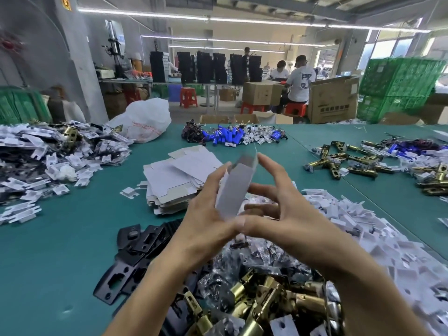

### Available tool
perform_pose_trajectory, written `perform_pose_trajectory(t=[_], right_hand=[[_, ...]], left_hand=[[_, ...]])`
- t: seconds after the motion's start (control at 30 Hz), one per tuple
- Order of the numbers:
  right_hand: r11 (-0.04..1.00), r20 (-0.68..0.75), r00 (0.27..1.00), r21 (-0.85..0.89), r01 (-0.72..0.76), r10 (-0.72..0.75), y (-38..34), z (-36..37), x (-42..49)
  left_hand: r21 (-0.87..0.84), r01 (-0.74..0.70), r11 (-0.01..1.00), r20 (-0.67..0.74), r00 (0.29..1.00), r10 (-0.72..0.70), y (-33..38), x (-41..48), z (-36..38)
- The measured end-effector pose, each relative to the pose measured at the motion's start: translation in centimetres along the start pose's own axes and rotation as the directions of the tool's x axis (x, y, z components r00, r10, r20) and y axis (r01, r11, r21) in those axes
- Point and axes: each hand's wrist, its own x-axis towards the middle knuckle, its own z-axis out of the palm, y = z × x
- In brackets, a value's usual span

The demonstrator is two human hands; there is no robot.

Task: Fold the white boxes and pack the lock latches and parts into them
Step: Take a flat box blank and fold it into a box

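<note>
Above the green table (72, 238), the left hand (206, 224) and right hand (271, 214) pinch a half-erected white box (236, 187), fingers spread; folding is underway, and closing its end flaps likely follows.

Single head-worn wide view, looking forward and down, close over the green table (72, 238), workshop beyond

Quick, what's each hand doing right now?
Left hand: gripping the white box from its left side.
Right hand: fingers spread around the same box, thumb at its lower end.
</note>
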Motion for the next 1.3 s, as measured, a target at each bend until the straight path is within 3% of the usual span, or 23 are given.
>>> perform_pose_trajectory(t=[0.17, 0.3, 0.37, 0.43, 0.5, 0.57, 0.77, 0.9, 1.0, 1.1, 1.23, 1.3], right_hand=[[0.999, -0.235, 0.971, 0.010, 0.053, -0.050, 0.7, -0.9, 0.5], [0.996, -0.238, 0.970, 0.053, 0.066, -0.051, 0.9, -1.7, 0.2], [1.000, -0.196, 0.980, -0.001, 0.014, -0.014, 1.1, -1.5, 0.0], [0.993, -0.216, 0.976, -0.112, -0.044, 0.019, 1.2, -0.9, 0.0], [0.985, -0.263, 0.965, -0.164, -0.057, 0.012, 1.3, -0.2, 0.2], [0.994, -0.283, 0.958, -0.109, 0.022, -0.052, 1.6, 0.2, 0.6], [0.990, -0.275, 0.953, 0.027, 0.141, -0.128, 1.5, -0.1, 0.7], [0.997, -0.277, 0.958, -0.003, 0.072, -0.070, 1.1, -0.7, 0.3], [0.978, -0.459, 0.887, -0.199, -0.057, -0.041, 1.1, -0.3, 0.1], [0.952, -0.584, 0.801, -0.299, -0.062, -0.131, 0.7, 1.0, 0.0], [0.918, -0.428, 0.895, -0.393, -0.056, -0.128, 0.6, 2.4, -0.1], [0.906, -0.411, 0.902, -0.419, -0.061, -0.130, 0.8, 2.9, -0.1]], left_hand=[[-0.049, -0.030, 0.998, 0.142, 0.989, 0.037, 0.0, 0.0, -0.1], [-0.154, -0.024, 0.988, 0.097, 0.995, 0.039, 0.0, 0.0, -0.2], [-0.082, -0.013, 0.997, 0.116, 0.993, 0.023, -0.1, -0.1, 0.0], [0.131, -0.018, 0.991, 0.079, 0.997, 0.008, -0.1, -0.3, 0.4], [0.412, -0.063, 0.909, 0.011, 0.998, 0.064, -0.1, -0.4, 0.6], [0.520, -0.099, 0.848, -0.003, 0.993, 0.118, 0.0, -0.5, 0.6], [0.388, -0.110, 0.915, 0.027, 0.994, 0.108, -0.2, -0.5, 0.0], [0.288, -0.096, 0.953, -0.008, 0.995, 0.103, 0.1, -0.4, -0.1], [0.401, -0.052, 0.915, -0.110, 0.988, 0.104, 0.2, -0.5, 0.0], [0.571, 0.007, 0.821, -0.198, 0.971, 0.130, 0.2, -0.6, 0.3], [0.664, 0.064, 0.745, -0.281, 0.945, 0.169, 0.3, -0.5, 0.4], [0.679, 0.062, 0.731, -0.281, 0.942, 0.181, 0.3, -0.4, 0.3]])
